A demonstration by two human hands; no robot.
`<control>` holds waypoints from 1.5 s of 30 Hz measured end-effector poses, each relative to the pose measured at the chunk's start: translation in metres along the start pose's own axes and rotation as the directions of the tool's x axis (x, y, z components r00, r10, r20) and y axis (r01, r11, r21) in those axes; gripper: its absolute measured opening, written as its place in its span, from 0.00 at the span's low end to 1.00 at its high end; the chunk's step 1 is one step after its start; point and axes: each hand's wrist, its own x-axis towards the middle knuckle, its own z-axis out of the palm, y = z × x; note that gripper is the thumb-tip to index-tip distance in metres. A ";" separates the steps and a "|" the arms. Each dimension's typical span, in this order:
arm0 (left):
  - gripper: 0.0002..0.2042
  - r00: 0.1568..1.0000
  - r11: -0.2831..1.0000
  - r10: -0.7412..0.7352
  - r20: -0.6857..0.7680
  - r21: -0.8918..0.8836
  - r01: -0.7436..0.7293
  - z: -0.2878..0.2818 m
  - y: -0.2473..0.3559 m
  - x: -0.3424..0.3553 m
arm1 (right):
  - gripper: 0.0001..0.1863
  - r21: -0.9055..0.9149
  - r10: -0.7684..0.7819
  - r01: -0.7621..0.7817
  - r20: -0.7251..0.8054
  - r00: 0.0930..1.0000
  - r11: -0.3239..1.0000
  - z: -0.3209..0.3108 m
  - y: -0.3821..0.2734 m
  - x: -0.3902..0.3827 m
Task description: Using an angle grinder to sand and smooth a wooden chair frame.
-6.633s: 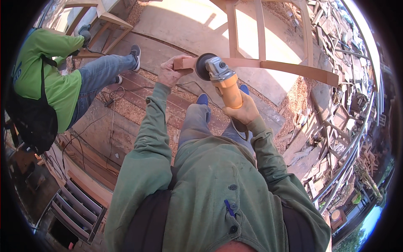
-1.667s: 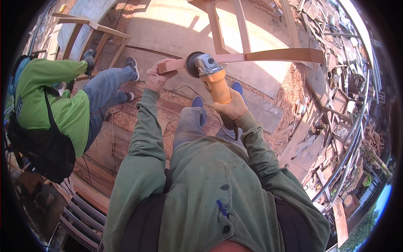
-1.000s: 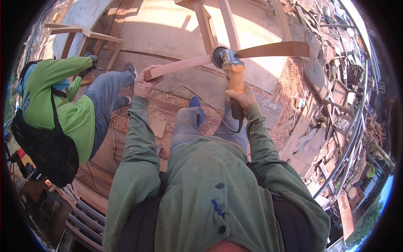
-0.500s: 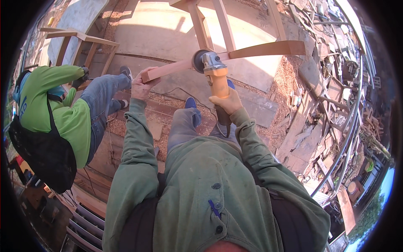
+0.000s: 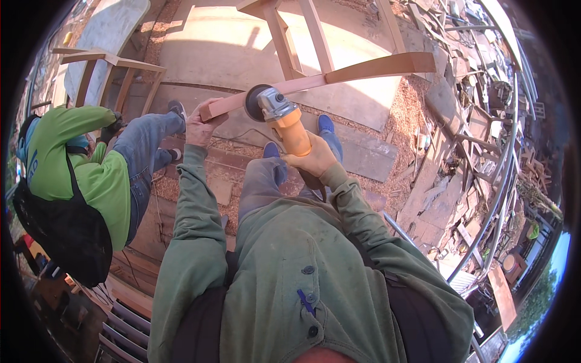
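Note:
A long curved piece of wood stretches across in front of me, paler toward its left end and darker brown at the right. My left hand is closed around its left end. In my right hand is the body of an angle grinder, orange with a grey metal head. The grinder's round dark disc lies against the wood a short way right of my left hand. Its cord hangs below my right hand, partly hidden by my sleeve.
On the left a co-worker in a green shirt bends beside a wooden frame. Another wooden frame stands beyond the held piece. Scrap wood is heaped at the right. Shavings cover parts of the board floor.
The grinder has moved left along the wood, closer to my left hand, and tilted more. My right hand has gone left with it. The wood has shifted only slightly.

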 end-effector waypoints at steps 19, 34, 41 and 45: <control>0.22 0.996 0.993 -0.090 0.016 -0.073 0.091 0.011 0.017 0.005 | 0.18 0.267 0.403 -0.354 -0.157 0.902 0.897 -0.079 0.007 -0.054; 0.19 0.889 0.034 -0.427 0.164 0.986 -0.166 0.089 0.120 0.068 | 0.14 0.295 0.300 -0.186 -0.410 0.861 0.937 -0.222 -0.087 -0.179; 0.14 0.905 -0.075 -0.413 0.100 0.987 -0.143 0.107 0.118 0.065 | 0.14 0.301 0.227 -0.119 -0.353 0.908 0.946 -0.279 -0.127 -0.179; 0.14 0.896 -0.114 -0.441 0.054 0.987 -0.116 0.104 0.109 0.061 | 0.15 0.293 0.232 -0.153 -0.257 0.938 0.944 -0.297 -0.142 -0.168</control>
